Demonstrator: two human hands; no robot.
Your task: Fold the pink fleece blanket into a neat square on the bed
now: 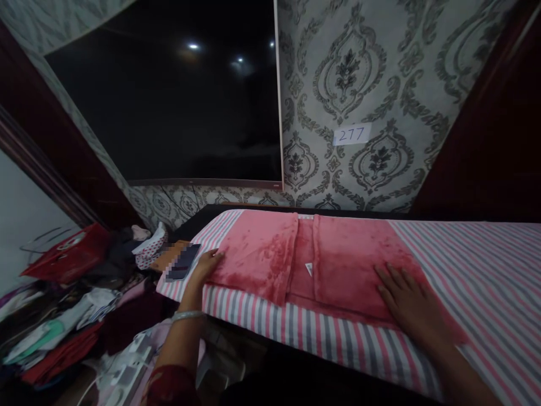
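Observation:
A pink plush cloth (pixel 350 265) lies on a striped sheet, its left and right sides folded inward. The folded edges leave a narrow strip between them, where a small white tag (pixel 309 269) shows. At the cloth's left edge rests my left hand (pixel 206 265), open, its fingertips touching the fabric and part of the fingers hidden by the angle. My right hand (pixel 408 299) lies flat on the right fold with its fingers spread.
The striped sheet (pixel 486 265) covers a long dark table against the patterned wall. A dark phone (pixel 186 262) lies beside my left hand. Piled clothes (pixel 84 316), a red bag (pixel 71 254) and a white power strip (pixel 131 366) are at the left. A television (pixel 190 113) hangs above.

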